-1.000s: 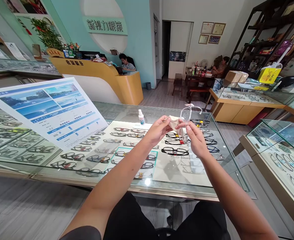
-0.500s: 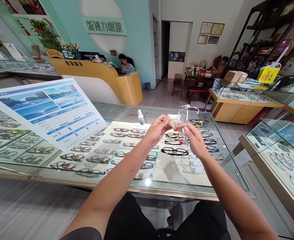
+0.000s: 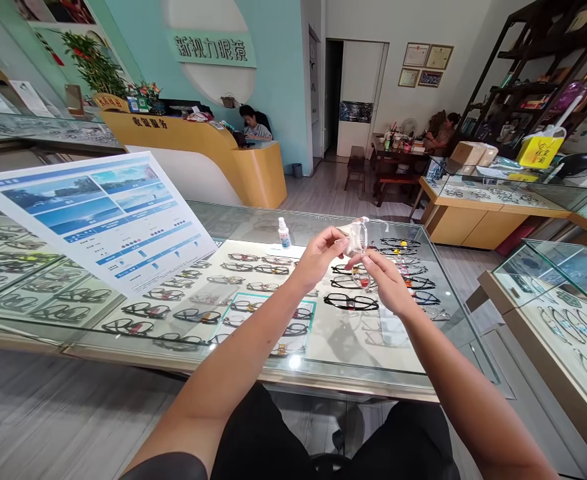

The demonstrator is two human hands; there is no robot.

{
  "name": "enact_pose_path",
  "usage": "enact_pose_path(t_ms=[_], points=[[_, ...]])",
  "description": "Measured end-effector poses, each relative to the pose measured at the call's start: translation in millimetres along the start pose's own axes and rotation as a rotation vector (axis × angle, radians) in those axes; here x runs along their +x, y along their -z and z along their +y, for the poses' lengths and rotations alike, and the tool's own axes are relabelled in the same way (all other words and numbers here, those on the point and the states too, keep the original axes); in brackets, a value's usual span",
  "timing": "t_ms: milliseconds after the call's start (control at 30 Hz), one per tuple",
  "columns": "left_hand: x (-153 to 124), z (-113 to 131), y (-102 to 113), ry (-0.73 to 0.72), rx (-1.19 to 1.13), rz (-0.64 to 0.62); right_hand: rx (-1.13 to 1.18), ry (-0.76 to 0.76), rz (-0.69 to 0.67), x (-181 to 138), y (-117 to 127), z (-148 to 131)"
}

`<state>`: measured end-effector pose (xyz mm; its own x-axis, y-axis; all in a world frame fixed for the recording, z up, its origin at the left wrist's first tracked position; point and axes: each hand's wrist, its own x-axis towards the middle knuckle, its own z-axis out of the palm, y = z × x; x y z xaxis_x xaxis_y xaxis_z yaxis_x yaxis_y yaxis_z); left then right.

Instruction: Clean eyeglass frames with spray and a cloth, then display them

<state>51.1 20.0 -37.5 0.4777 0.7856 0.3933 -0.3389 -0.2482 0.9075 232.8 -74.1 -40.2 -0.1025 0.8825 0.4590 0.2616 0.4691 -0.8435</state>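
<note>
The head view shows both your arms stretched forward, the left forearm rising toward 1 o'clock and the right toward 11, so the hands come close together over the glass display case. Your left hand is bent inward at the wrist, thumb and fingers pinched on a pale cloth. Your right hand grips the clear-framed glasses near the bridge, fingers pointing to about 10 o'clock.

You have the glasses in the air above the case, between your hands, with the cloth at the upper lens. Their long axis runs close to 12-to-6, one lens above the other; the top end points to 12. A temple reaches faintly toward 3 o'clock, but its far end is hard to make out.

Taking your hands as the clock's centre, black-framed glasses lie at 6 o'clock and a small white bottle stands upright at 10. A printed sheet slants at 9. Farther out, a yellow counter is at 10, a seated person at 11, and a yellow bag at 2.
</note>
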Motion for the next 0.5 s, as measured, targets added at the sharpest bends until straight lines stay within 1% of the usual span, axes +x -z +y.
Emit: enact_pose_path(t_ms=[100,167,267,333,500], points=[[1.0,0.1,0.7,0.032,-0.052,-0.018,0.032,-0.006,-0.032,0.4,0.4,-2.7],[1.1,2.0,-0.2,0.044,-0.064,-0.003,0.069,-0.001,-0.048,0.8,0.8,-4.8],[-0.5,7.2,-3.4,-0.006,0.025,0.042,0.105,0.0,-0.061,1.1,1.3,-6.2],[-2.4,10.2,-6.1,-0.041,0.063,0.045,0.116,-0.009,-0.068,1.1,1.5,-5.4],[-6.3,8.6,-10.5,-0.048,0.023,0.016,0.123,-0.037,-0.096,0.7,0.7,-3.1]])
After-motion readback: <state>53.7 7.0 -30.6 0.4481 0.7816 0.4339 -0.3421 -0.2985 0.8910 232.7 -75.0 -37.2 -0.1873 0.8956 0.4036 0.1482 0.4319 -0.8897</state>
